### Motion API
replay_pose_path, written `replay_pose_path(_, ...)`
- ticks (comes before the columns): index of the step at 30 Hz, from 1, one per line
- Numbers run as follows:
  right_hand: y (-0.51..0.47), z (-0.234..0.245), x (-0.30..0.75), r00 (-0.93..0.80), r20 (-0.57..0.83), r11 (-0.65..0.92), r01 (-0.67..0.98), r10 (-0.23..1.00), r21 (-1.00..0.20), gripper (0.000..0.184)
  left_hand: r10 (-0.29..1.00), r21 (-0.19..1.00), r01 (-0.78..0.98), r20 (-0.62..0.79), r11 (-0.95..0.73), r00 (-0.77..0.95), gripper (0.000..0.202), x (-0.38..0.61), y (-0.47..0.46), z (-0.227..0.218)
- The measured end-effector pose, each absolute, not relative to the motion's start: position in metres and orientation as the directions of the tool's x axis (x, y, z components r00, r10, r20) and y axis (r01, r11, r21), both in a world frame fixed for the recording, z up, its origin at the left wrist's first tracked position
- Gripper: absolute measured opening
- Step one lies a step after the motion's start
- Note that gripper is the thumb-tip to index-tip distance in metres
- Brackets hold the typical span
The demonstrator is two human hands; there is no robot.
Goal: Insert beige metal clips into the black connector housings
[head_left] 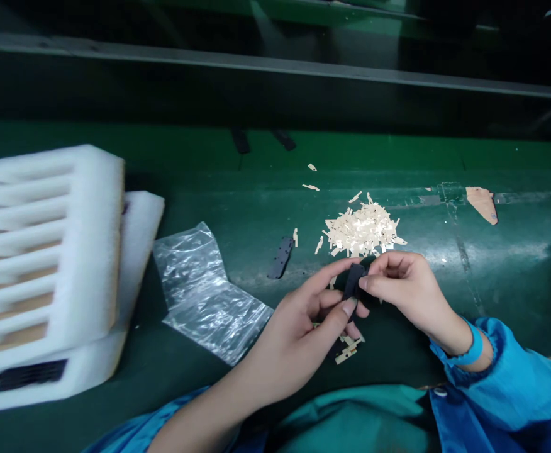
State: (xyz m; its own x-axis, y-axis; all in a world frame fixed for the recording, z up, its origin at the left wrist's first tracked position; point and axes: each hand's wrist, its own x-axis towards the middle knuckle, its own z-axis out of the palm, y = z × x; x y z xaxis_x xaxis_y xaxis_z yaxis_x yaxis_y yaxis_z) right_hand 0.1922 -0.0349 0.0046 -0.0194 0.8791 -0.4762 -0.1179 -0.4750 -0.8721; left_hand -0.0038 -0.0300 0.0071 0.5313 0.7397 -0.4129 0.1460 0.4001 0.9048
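Note:
My left hand (299, 340) is closed around a small black plastic piece (353, 281), its thumb and fingers on the sides. At the upper right edge of that piece, my right hand (405, 286) pinches with thumb and forefinger. Whatever lies between those fingertips is too small or hidden to name. Just beyond the hands lies a heap of small cream-coloured flat pieces (363, 228). A few more cream pieces (348, 350) lie under and beside my left hand, partly covered by it. Left of the heap rests another black plastic piece (281, 257) with small dots on it.
A clear plastic bag (209, 292) lies flat to the left. Stacked white foam trays (89, 251) with slots stand at the far left. Two dark pieces (241, 141) lie at the back of the green table (426, 340). A brown scrap (482, 202) is at the right.

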Motion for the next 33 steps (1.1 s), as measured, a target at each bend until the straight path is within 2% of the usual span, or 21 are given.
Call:
replay_pose_path(11, -0.0388, 0.0037, 0.1889, 0.061, -0.450, -0.449, -0.026, 0.891, -0.893, 0.014, 0.738, 0.899, 0.109, -0.413, 0.424, 0.534, 0.054, -0.0031, -0.0279, 0.0087)
replay_pose_path(16, -0.0386, 0.0087, 0.1932, 0.156, -0.367, -0.377, 0.040, 0.917, -0.925, 0.019, 0.758, 0.899, 0.074, -0.406, 0.432, 0.511, 0.052, -0.0030, -0.0256, 0.0088)
replay_pose_path(24, -0.0362, 0.0113, 0.1929, -0.084, -0.428, -0.434, -0.067, 0.900, -0.898, 0.017, 0.757, 0.903, 0.054, -0.388, 0.425, 0.527, 0.053, -0.0066, -0.0256, 0.0103)
replay_pose_path(29, -0.0369, 0.0111, 0.1907, -0.121, -0.435, -0.446, -0.088, 0.892, -0.891, 0.022, 0.751, 0.899, 0.077, -0.406, 0.432, 0.521, 0.054, -0.0052, -0.0271, 0.0104)
replay_pose_path(33, -0.0372, 0.0090, 0.1933, -0.106, -0.449, -0.455, -0.042, 0.887, -0.889, 0.020, 0.758, 0.904, 0.086, -0.400, 0.418, 0.516, 0.053, -0.0030, -0.0260, 0.0103)
